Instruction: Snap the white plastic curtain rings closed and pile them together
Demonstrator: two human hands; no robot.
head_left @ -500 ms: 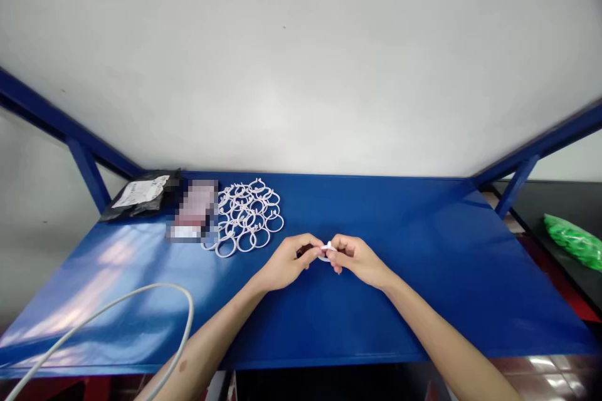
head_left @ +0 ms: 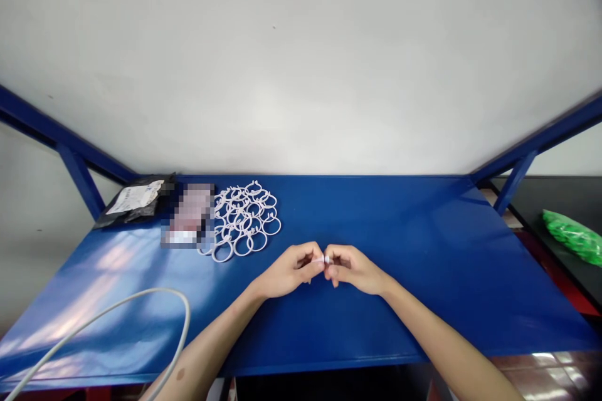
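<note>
My left hand (head_left: 289, 269) and my right hand (head_left: 352, 268) meet over the middle of the blue table (head_left: 423, 276). Both pinch one small white plastic ring (head_left: 325, 259) between their fingertips, and most of the ring is hidden by the fingers. A flat cluster of several white rings (head_left: 242, 219) lies on the table to the far left of my hands, well apart from them.
A blurred pinkish package (head_left: 188, 220) lies beside the ring cluster, and a black bag with a white label (head_left: 136, 198) sits at the table's far left corner. A white cable (head_left: 117, 313) loops over the near left. A green bag (head_left: 571, 235) rests on a dark surface at right.
My hands have closed tighter together around the white ring, so less of it shows. The view has shifted slightly.
</note>
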